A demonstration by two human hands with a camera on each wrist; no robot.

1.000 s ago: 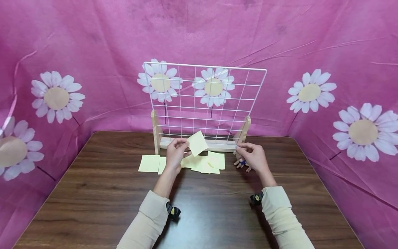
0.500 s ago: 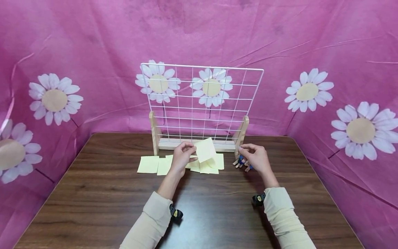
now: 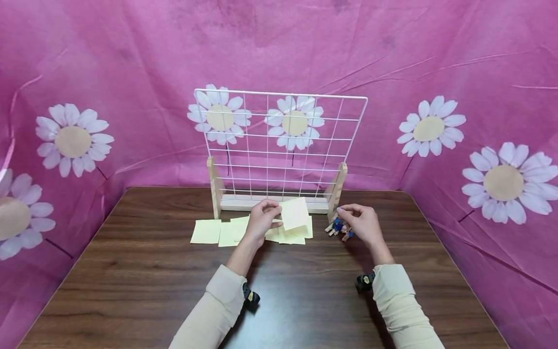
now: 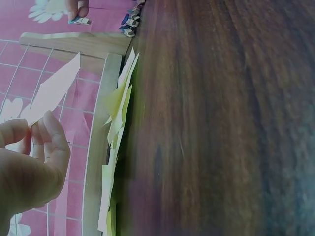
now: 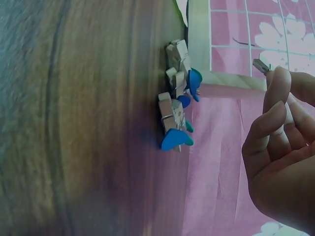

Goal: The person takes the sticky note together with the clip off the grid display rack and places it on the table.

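Observation:
My left hand (image 3: 261, 222) pinches a pale yellow sticky note (image 3: 295, 213) by its left edge, thumb against fingers. The note is raised in front of the grid's base, over more yellow sticky notes (image 3: 205, 231) lying in an overlapping row. Between thumb and fingertips, my right hand (image 3: 364, 224) pinches a small wooden clothespin (image 5: 261, 65); a touch of blue-green shows on it in the left wrist view. Just below that hand, a little heap of wooden clothespins (image 5: 170, 113) with blue and green heart shapes rests on the table.
A white wire grid (image 3: 285, 155) stands upright and leans slightly back in a wooden stand (image 3: 215, 191) behind the notes. The dark wooden table (image 3: 131, 271) reaches toward me, and a pink cloth (image 3: 370, 43) with printed daisies hangs around it.
With the note, my left hand has moved right, toward my right hand, and slightly down. My right hand has shifted a little right, and more of the clothespin heap shows under it.

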